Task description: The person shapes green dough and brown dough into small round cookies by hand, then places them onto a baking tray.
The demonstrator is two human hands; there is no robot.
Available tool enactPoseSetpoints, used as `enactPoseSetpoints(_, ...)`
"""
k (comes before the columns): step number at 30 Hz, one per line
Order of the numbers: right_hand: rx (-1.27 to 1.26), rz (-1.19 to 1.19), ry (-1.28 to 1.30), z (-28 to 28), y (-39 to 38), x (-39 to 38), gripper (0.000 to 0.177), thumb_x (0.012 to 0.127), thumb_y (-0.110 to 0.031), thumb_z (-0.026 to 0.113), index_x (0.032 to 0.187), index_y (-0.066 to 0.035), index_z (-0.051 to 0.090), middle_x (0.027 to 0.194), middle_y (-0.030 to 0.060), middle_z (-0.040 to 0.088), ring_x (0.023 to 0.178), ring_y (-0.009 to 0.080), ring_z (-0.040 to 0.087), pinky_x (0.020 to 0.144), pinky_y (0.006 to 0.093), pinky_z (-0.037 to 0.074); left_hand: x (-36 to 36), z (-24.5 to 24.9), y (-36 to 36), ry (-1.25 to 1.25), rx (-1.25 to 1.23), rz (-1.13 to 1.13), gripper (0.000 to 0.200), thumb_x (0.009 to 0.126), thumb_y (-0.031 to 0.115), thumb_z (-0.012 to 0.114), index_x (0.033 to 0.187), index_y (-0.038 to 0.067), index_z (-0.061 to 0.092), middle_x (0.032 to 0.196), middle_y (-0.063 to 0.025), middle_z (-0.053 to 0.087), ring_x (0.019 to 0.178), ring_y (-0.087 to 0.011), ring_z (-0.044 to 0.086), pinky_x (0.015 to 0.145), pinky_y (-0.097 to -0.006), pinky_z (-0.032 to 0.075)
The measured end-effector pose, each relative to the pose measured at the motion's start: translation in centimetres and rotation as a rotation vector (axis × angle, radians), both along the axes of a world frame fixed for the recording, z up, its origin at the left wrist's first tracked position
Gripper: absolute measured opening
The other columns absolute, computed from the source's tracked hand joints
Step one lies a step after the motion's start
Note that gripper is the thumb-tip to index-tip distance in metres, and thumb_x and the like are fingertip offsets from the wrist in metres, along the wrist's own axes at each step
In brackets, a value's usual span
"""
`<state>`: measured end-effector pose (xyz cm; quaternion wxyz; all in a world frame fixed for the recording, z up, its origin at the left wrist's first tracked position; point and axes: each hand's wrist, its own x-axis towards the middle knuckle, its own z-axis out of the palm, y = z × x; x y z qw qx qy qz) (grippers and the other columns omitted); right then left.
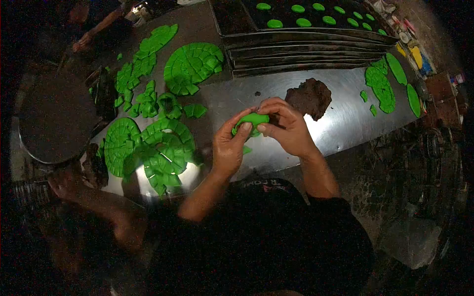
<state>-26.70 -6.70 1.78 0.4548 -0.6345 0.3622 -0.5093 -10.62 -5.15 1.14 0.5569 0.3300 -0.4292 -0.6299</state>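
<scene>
Between both hands, over the metal table (pixel 276 93), is a piece of green dough (pixel 254 119). My left hand (pixel 230 143) grips its left side, thumb on the near face. My right hand (pixel 290 129) pinches its right end with thumb and fingers. Just beyond my right hand lies a rough lump of brown dough (pixel 310 97). A small green scrap (pixel 247 149) shows below the held piece, beside my left hand. Whether anything is inside the held dough cannot be seen.
Scored green discs (pixel 193 63) and loose green pieces cover the table's left. Stacked dark trays (pixel 306 49) stand at the back, the top one bearing green rounds. More green slabs (pixel 380 89) lie right. Other people's arms (pixel 106 204) reach in at left, near a round dark surface (pixel 57 118).
</scene>
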Motion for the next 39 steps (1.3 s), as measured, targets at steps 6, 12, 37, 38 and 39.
enactPoseSetpoints(6, -0.335, -0.432, 0.402, -0.9, 2.7, 3.7, 0.036, 0.075, -0.004, 0.070, 0.109, -0.003, 0.056, 0.106, 0.0122, 0.052, 0.096, 0.0244, 0.055, 0.087, 0.0334, 0.044, -0.8, 1.3, 2.2, -0.353, -0.046, 0.103, 0.051, 0.096, 0.023, 0.044, 0.137, -0.002, 0.028, 0.130, -0.0181, 0.045, 0.116, -0.0241, 0.046, 0.096, -0.0314, 0.038)
enactPoseSetpoints(12, -0.451, -0.528, 0.460, -1.0, 3.3, 3.5, 0.031, 0.080, -0.004, 0.064, 0.111, -0.002, 0.059, 0.101, 0.0159, 0.054, 0.086, 0.0293, 0.059, 0.071, 0.0338, 0.051, 2.9, 0.2, 1.0, 0.260, 0.226, -0.460, 0.070, 0.094, 0.038, 0.043, 0.144, 0.003, 0.010, 0.143, -0.0186, 0.028, 0.129, -0.0281, 0.033, 0.105, -0.0385, 0.030)
enactPoseSetpoints(37, -0.152, -0.225, 0.158, 3.1, 5.4, 3.1, 0.019, 0.082, -0.012, 0.065, 0.092, 0.003, 0.059, 0.092, 0.0110, 0.054, 0.082, 0.0151, 0.054, 0.069, 0.0283, 0.046, 0.0, 1.6, 2.8, -0.226, -0.255, 0.294, 0.014, 0.094, 0.016, 0.049, 0.095, 0.002, 0.055, 0.093, -0.0048, 0.055, 0.083, -0.0106, 0.051, 0.075, -0.0241, 0.042)
enactPoseSetpoints(38, -0.209, -0.268, 0.207, 3.3, 5.6, 3.6, 0.019, 0.081, -0.011, 0.065, 0.093, 0.003, 0.060, 0.091, 0.0116, 0.055, 0.080, 0.0163, 0.056, 0.069, 0.0293, 0.047, 0.0, 1.4, 2.4, -0.202, -0.189, 0.351, 0.016, 0.095, 0.017, 0.048, 0.091, 0.003, 0.053, 0.089, -0.0040, 0.054, 0.080, -0.0096, 0.050, 0.072, -0.0238, 0.042)
enactPoseSetpoints(39, -0.265, -0.310, 0.255, 3.7, 5.9, 4.2, 0.019, 0.081, -0.010, 0.065, 0.094, 0.004, 0.060, 0.089, 0.0122, 0.056, 0.079, 0.0176, 0.057, 0.070, 0.0304, 0.048, 0.0, 1.5, 2.0, -0.180, -0.121, 0.409, 0.018, 0.096, 0.018, 0.046, 0.087, 0.003, 0.052, 0.086, -0.0031, 0.054, 0.077, -0.0087, 0.049, 0.070, -0.0235, 0.041)
